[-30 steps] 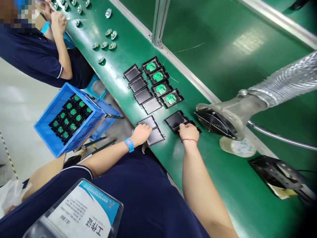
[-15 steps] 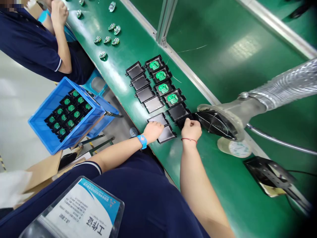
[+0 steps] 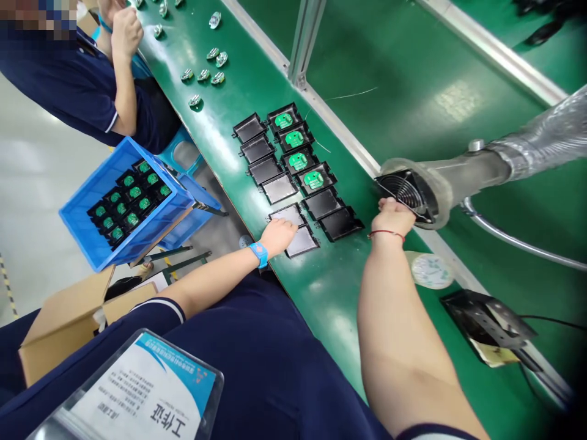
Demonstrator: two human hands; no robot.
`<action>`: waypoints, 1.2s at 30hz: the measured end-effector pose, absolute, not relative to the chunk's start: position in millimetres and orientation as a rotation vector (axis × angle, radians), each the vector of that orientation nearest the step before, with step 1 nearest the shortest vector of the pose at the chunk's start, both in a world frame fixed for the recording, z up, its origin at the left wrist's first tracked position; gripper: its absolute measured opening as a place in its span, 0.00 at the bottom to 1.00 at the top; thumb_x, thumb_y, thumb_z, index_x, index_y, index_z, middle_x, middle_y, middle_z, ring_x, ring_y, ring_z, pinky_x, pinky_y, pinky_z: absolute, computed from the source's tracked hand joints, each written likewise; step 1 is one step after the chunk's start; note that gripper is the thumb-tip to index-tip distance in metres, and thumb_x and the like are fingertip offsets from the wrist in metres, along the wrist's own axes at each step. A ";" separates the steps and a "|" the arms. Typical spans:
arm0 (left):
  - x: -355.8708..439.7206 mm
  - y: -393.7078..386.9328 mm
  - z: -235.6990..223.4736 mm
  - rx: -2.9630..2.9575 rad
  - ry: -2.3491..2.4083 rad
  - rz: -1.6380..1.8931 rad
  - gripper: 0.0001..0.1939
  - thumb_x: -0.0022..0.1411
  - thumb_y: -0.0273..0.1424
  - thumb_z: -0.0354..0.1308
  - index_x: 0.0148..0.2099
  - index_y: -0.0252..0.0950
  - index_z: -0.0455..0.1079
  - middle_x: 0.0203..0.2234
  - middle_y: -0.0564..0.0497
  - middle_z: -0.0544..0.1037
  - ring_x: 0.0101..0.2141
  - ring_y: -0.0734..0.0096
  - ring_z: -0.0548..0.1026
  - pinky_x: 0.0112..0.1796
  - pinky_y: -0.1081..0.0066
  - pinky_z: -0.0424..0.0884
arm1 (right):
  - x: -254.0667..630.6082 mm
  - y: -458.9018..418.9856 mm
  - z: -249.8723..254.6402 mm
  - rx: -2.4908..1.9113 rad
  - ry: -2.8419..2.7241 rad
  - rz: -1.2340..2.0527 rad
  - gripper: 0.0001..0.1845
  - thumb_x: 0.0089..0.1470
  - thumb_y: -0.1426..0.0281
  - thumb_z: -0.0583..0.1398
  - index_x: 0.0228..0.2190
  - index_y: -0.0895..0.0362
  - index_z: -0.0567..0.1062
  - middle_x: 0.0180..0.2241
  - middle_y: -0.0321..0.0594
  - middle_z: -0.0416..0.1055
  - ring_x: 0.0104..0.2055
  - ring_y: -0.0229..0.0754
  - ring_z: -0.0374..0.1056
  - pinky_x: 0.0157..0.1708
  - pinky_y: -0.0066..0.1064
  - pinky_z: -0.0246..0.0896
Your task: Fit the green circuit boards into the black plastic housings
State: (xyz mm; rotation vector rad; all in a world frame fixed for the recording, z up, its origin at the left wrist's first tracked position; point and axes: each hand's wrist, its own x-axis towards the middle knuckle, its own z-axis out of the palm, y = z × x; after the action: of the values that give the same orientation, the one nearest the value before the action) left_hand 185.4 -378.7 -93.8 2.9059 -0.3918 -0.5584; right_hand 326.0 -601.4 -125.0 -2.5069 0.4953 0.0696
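My left hand [image 3: 279, 237] lies over the near pair of black plastic cases [image 3: 301, 242], fingers bent and close together; whether they pinch anything is hidden. At the lower rim of the fume extractor fan [image 3: 403, 189], my right hand [image 3: 393, 217] has its fingers closed on the edge. Several shallow black cases stand in two rows on the bench. In the far row, green circuit boards [image 3: 313, 179] sit inside several cases, while two nearer cases [image 3: 340, 223] hold no board. The left row of cases [image 3: 265, 168] shows bare insides.
Loose circuit boards [image 3: 203, 75] are scattered farther up the green bench [image 3: 238, 79]. A co-worker [image 3: 123, 91] sits at the left. Beside the bench stands a blue crate [image 3: 80, 235] of filled cases. A metal post [image 3: 306, 43], tape roll [image 3: 431, 271] and black stand [image 3: 486, 324] line the right.
My right hand has left the nearest far-row case and moved right onto the fan. The fan's hood has shifted up and right and turned. My left hand stays by the same cases.
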 end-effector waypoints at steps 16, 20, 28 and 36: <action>201.5 -399.8 -100.6 2.931 -0.347 -0.459 0.09 0.66 0.23 0.46 0.42 0.31 0.67 0.36 0.44 0.75 0.41 0.61 0.71 0.40 0.64 0.63 | 289.4 -542.9 -104.1 -2.685 0.470 0.601 0.20 0.53 0.60 0.53 0.37 0.59 0.78 0.40 0.54 0.74 0.43 0.54 0.69 0.41 0.42 0.61; 201.8 -401.8 -103.9 2.938 -0.314 -0.414 0.08 0.65 0.23 0.47 0.40 0.32 0.68 0.35 0.45 0.75 0.41 0.61 0.71 0.39 0.65 0.63 | 295.2 -549.0 -104.5 -2.714 0.407 0.591 0.17 0.52 0.64 0.52 0.35 0.58 0.78 0.38 0.53 0.74 0.41 0.51 0.69 0.39 0.39 0.60; 194.2 -407.9 -106.2 2.910 -0.230 -0.325 0.07 0.62 0.22 0.50 0.40 0.30 0.69 0.34 0.44 0.75 0.39 0.61 0.72 0.38 0.64 0.65 | 257.4 -548.3 -108.6 -2.726 0.013 0.221 0.18 0.52 0.65 0.51 0.35 0.60 0.77 0.35 0.50 0.74 0.37 0.47 0.66 0.35 0.35 0.55; 194.0 -332.1 -75.7 2.872 0.071 -0.039 0.12 0.65 0.35 0.50 0.45 0.34 0.68 0.38 0.46 0.73 0.41 0.64 0.71 0.41 0.66 0.67 | 263.0 -526.7 -104.1 -2.533 -0.226 0.147 0.23 0.50 0.59 0.49 0.35 0.60 0.76 0.36 0.51 0.73 0.36 0.47 0.65 0.35 0.36 0.56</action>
State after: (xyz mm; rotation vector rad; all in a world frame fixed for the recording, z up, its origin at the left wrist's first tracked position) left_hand 194.0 -332.1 -75.7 2.8719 0.0708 -0.0390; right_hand 263.0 -526.7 -104.1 -2.5333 -0.2260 0.1472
